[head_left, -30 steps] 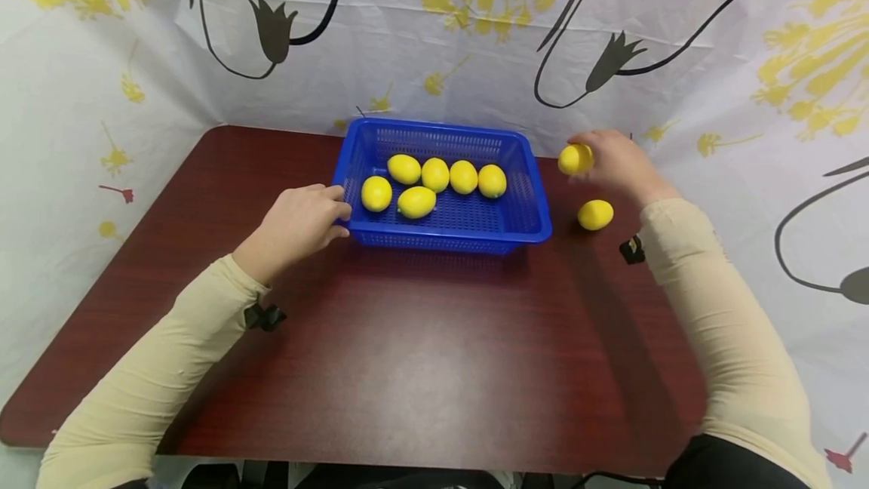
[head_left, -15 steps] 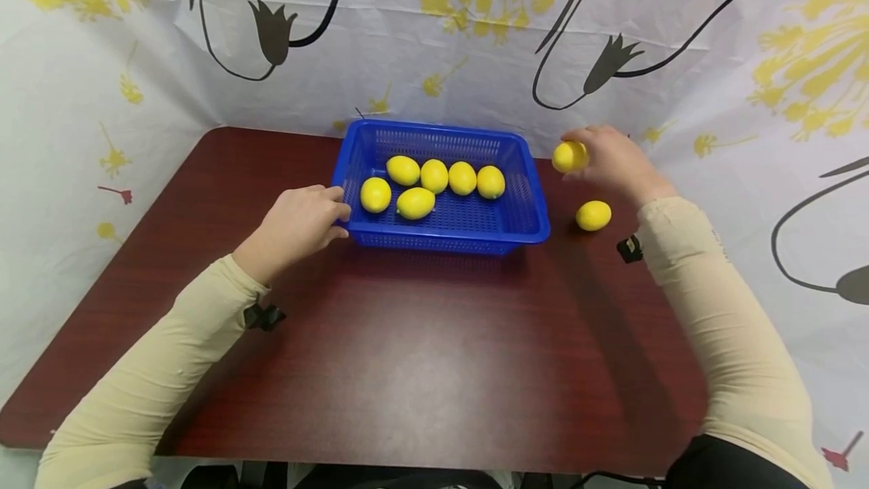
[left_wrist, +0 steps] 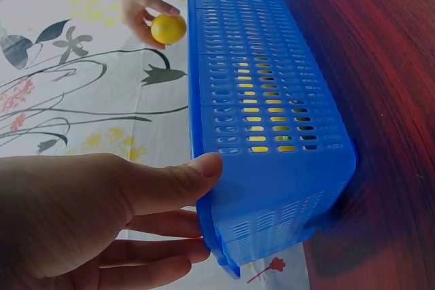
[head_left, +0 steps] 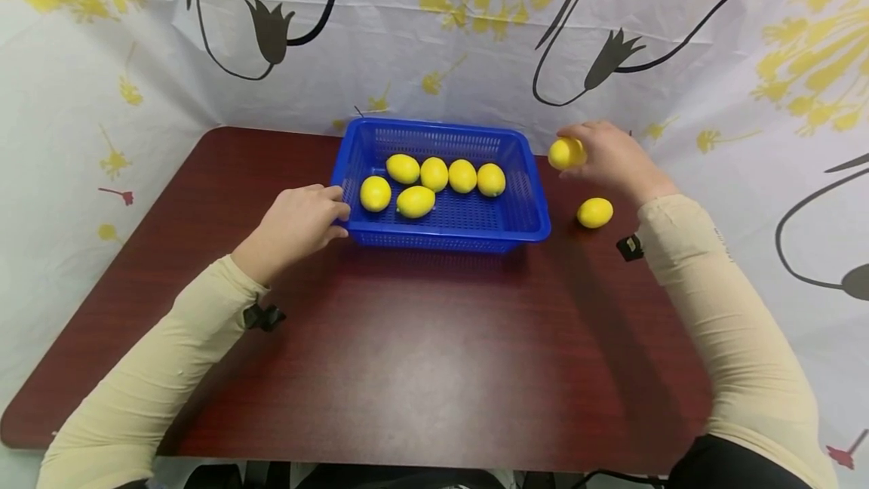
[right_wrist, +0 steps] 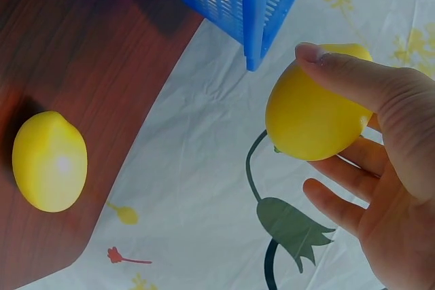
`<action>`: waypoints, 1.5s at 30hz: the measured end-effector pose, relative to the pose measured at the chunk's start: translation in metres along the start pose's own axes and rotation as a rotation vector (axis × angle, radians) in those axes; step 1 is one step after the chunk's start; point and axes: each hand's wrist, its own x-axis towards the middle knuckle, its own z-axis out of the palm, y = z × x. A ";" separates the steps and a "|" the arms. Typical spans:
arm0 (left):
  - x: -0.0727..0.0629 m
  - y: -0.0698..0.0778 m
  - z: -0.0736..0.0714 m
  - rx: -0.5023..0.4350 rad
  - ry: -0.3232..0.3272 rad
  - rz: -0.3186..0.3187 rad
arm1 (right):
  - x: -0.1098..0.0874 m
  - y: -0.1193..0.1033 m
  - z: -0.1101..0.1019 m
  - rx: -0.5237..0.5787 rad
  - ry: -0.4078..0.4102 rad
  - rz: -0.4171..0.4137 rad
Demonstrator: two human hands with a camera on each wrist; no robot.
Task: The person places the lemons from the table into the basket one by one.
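Note:
A blue perforated plastic basket (head_left: 448, 235) stands at the back of the table with several yellow lemons (head_left: 416, 202) inside, gathered toward its left and middle. My left hand (head_left: 293, 226) grips the basket's left front corner; in the left wrist view the thumb (left_wrist: 178, 183) presses the outer wall near the rim, fingers on the other side. My right hand (head_left: 616, 160) holds a lemon (right_wrist: 316, 113) between thumb and fingers, in the air just right of the basket. One more lemon (head_left: 594, 213) lies on the table below that hand, right of the basket.
The dark red wooden table (head_left: 407, 338) runs up to a white floral cloth (head_left: 462, 66) hanging behind and at the sides. Both forearms, in beige sleeves, reach in over the table from the front. Black wrist straps (head_left: 265, 317) sit on them.
My right hand, with the lemon in it, has moved slightly left and up toward the basket's right side. My left hand and the basket have stayed in place.

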 end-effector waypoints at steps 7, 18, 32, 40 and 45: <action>-0.001 0.000 -0.001 -0.005 -0.004 -0.002 | 0.000 -0.004 -0.001 0.002 -0.005 -0.006; 0.000 0.001 0.000 -0.009 0.006 -0.002 | 0.003 -0.009 0.001 -0.007 -0.006 -0.031; 0.001 0.001 -0.001 -0.006 0.007 -0.004 | 0.010 -0.027 0.002 -0.048 -0.011 -0.106; 0.001 0.001 -0.001 -0.005 0.005 -0.007 | 0.017 -0.040 0.002 -0.073 -0.032 -0.117; 0.001 0.001 -0.002 -0.006 0.004 -0.007 | 0.023 -0.048 0.003 -0.081 -0.027 -0.160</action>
